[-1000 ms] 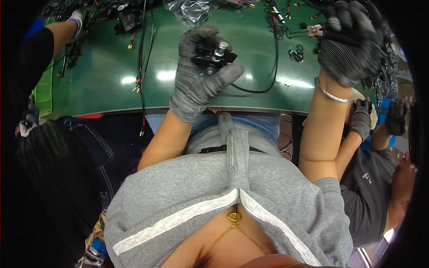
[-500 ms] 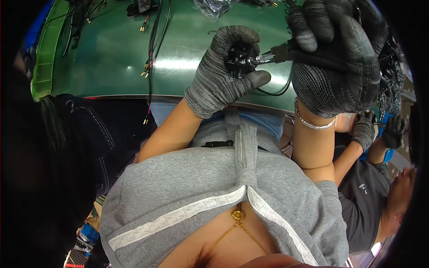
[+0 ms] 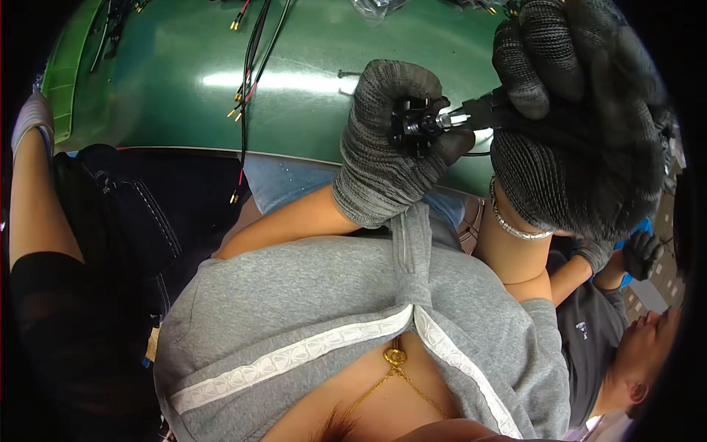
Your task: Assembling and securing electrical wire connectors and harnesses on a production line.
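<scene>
My left hand (image 3: pixel 383 147), in a grey knit glove, is closed round a small black part (image 3: pixel 412 127) with a shiny metal cylinder on its right side. Opposite it, my right hand (image 3: pixel 563 147), gloved too, has its fingers wrapped round a dark tool (image 3: pixel 483 112). The tool's narrow end points left at the metal cylinder, where a bright metal piece shows between them. I cannot tell whether tool and part are joined or only touching. Most of the tool is hidden in the right glove, so its kind does not show.
Below my hands is a green table (image 3: pixel 177 110). Black cables (image 3: pixel 247 96) with red wires and gold-coloured ends hang over its near edge. A clear plastic bag (image 3: pixel 377 9) lies at the back, a green tray (image 3: pixel 60 99) at left. Co-workers flank me: an arm (image 3: pixel 46 199) and a gloved hand (image 3: pixel 642 254).
Both my hands have shifted to the right, still holding the part and the tool. A co-worker's arm now shows at the left edge. The view has shifted slightly over the table.
</scene>
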The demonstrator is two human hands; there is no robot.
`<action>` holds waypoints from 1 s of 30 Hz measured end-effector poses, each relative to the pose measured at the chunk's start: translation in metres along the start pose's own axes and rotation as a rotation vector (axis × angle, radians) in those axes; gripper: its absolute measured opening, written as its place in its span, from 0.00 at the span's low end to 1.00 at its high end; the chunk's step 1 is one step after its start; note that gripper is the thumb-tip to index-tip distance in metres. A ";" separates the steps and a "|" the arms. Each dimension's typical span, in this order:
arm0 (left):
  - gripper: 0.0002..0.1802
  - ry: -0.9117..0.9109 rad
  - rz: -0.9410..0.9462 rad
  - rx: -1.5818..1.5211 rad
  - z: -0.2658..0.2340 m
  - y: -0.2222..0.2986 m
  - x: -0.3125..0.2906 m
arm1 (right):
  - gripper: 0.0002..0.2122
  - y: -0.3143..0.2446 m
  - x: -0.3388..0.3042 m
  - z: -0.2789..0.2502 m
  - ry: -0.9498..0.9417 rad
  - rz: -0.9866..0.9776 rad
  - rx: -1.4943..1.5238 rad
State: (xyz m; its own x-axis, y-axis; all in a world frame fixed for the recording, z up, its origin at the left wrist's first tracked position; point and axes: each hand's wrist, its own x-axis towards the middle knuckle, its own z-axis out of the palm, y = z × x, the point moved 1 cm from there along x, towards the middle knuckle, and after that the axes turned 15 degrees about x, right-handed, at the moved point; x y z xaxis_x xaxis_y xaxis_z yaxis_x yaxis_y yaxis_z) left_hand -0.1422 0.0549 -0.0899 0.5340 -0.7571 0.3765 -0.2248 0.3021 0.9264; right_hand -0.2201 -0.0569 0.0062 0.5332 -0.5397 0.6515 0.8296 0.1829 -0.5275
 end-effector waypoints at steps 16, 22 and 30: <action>0.28 0.043 0.111 0.064 0.005 0.011 0.002 | 0.16 -0.023 0.001 0.024 0.200 0.058 -0.143; 0.22 -0.002 0.115 0.248 0.005 0.007 -0.002 | 0.17 -0.015 -0.006 0.051 0.681 -0.024 -0.747; 0.21 0.041 0.245 0.320 0.003 0.008 -0.002 | 0.17 -0.040 -0.010 0.018 0.162 0.249 0.176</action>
State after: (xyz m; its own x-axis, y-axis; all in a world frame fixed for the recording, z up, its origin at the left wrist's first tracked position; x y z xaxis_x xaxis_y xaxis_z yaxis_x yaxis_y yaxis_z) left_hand -0.1475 0.0572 -0.0836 0.4638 -0.6596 0.5915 -0.5883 0.2700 0.7623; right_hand -0.2559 -0.0434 0.0307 0.7015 -0.5817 0.4118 0.7006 0.4570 -0.5480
